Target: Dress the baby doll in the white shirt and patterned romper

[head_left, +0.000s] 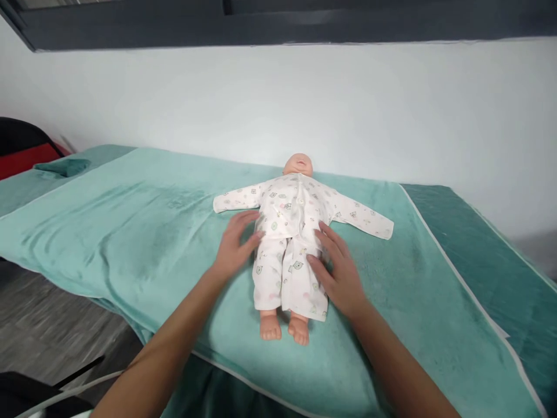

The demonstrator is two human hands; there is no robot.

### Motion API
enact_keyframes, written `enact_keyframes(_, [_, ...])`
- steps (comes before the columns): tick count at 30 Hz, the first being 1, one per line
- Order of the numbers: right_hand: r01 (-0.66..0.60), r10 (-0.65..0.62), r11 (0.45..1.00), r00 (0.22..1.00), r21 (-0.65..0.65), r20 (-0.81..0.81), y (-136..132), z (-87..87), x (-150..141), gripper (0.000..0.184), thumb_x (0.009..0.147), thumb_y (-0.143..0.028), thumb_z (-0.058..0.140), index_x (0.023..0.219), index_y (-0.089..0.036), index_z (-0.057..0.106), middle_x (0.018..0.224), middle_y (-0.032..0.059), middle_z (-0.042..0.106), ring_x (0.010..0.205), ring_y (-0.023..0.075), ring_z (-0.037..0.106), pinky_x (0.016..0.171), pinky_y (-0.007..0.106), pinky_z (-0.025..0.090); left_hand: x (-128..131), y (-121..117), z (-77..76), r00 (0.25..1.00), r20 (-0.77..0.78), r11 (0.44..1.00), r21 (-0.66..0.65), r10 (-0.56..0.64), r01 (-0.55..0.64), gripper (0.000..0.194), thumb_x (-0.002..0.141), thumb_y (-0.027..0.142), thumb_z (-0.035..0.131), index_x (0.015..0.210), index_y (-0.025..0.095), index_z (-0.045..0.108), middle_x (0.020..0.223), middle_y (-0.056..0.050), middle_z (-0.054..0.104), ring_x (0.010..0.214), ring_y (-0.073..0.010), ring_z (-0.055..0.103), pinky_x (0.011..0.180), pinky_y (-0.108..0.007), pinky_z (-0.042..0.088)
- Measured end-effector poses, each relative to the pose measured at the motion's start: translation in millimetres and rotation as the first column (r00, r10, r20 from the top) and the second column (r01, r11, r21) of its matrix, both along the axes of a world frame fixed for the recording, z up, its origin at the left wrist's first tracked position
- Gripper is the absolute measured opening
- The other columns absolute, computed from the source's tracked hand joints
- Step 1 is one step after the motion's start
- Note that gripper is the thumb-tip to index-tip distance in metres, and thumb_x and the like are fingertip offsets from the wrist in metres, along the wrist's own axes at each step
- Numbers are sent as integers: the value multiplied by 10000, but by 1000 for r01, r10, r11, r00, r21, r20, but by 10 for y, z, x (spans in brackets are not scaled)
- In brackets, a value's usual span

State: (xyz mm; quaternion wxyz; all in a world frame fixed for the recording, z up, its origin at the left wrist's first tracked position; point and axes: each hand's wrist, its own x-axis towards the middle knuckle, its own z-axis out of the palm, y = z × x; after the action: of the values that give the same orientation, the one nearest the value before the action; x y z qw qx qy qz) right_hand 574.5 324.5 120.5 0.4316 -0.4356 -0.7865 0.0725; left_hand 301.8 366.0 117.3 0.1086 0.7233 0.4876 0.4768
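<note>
A baby doll (300, 164) lies on its back on a green sheet, head toward the wall and bare feet (270, 326) toward me. It wears a white patterned long-sleeved top (289, 200) and matching trousers (270, 273), with both sleeves spread out sideways. My left hand (237, 241) is beside the doll's waist on the left, fingers apart, fingertips at the edge of the top. On the other side my right hand (337, 264) has its fingers spread over the hip, at the top's hem and the trousers. Neither hand grips anything that I can see.
The green sheet (143, 232) covers a bed against a white wall (278, 104). A dark frame (278, 23) runs along the wall above. At the far left is a red and black object (30, 159). A pale cable (73, 392) crosses the lower left, above grey flooring (43, 313).
</note>
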Motion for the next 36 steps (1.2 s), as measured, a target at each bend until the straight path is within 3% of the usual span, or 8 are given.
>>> enact_keyframes(3, [110, -112, 987, 994, 117, 11, 91, 82, -131, 446, 942, -313, 639, 1383, -301, 569, 1361, 110, 610, 1236, 316, 570, 1048, 534, 471, 313, -117, 106, 988, 2, 988, 6, -154, 154, 432, 937, 378, 623, 1350, 264, 572, 1443, -90, 576, 1388, -250, 490, 1200, -477, 381])
enact_keyframes(6, [132, -139, 974, 990, 185, 25, 258, 194, -206, 294, 924, -200, 602, 1193, -278, 695, 1097, 85, 669, 1011, 274, 611, 914, 469, 501, 470, -117, 190, 974, -75, 976, 18, -216, 218, 425, 945, 315, 610, 1367, 280, 577, 1465, -80, 548, 1445, -263, 401, 1233, -493, 314])
enact_keyframes(11, [174, -106, 963, 945, 205, -309, 360, 340, -305, 233, 973, -182, 540, 1039, -278, 742, 865, 35, 586, 803, 188, 584, 730, 357, 496, 510, -48, 250, 966, -253, 997, 50, -45, 60, 467, 903, 221, 603, 1364, 298, 625, 1251, -95, 550, 1177, -272, 483, 1068, -479, 430])
enact_keyframes(17, [105, -57, 984, 951, 146, -303, 303, 272, -349, 272, 981, -209, 534, 1120, -317, 742, 849, 28, 572, 742, 171, 569, 675, 346, 488, 482, -67, 175, 955, -297, 968, 243, 17, 59, 361, 944, 118, 483, 1109, 295, 751, 874, -49, 580, 862, -213, 494, 825, -411, 425])
enact_keyframes(23, [-86, 84, 993, 996, 79, 32, 201, 198, -272, 249, 970, -207, 560, 1146, -296, 712, 876, 39, 612, 818, 198, 613, 740, 387, 499, 347, -266, 53, 989, -128, 973, 211, -72, 98, 248, 948, 188, 551, 1139, 250, 697, 952, -63, 589, 904, -209, 560, 839, -409, 480])
enact_keyframes(27, [-1, 2, 1000, 997, 13, -79, 78, 149, -207, 349, 957, -237, 609, 1301, -290, 625, 1031, 70, 620, 872, 204, 619, 760, 386, 538, 280, -354, -7, 999, -49, 992, 127, -17, 23, 315, 966, 185, 489, 1238, 242, 636, 1124, -99, 571, 1089, -227, 571, 955, -416, 510])
enact_keyframes(30, [70, -66, 997, 989, 27, -133, -7, 105, -191, 342, 946, -229, 621, 1282, -286, 637, 1097, 91, 592, 968, 233, 607, 823, 426, 543, 241, -364, -70, 998, -18, 996, 64, 67, -66, 368, 939, 155, 463, 1257, 247, 623, 1145, -91, 571, 1095, -225, 577, 968, -409, 515])
enact_keyframes(36, [-58, 22, 991, 958, -117, -286, -199, 71, -93, 178, 953, -204, 589, 1067, -291, 693, 1083, 71, 616, 1033, 244, 615, 895, 457, 534, 162, -457, -135, 998, 23, 988, -140, 63, -59, 295, 864, 100, 450, 1064, 239, 616, 970, -40, 635, 908, -205, 618, 825, -366, 530])
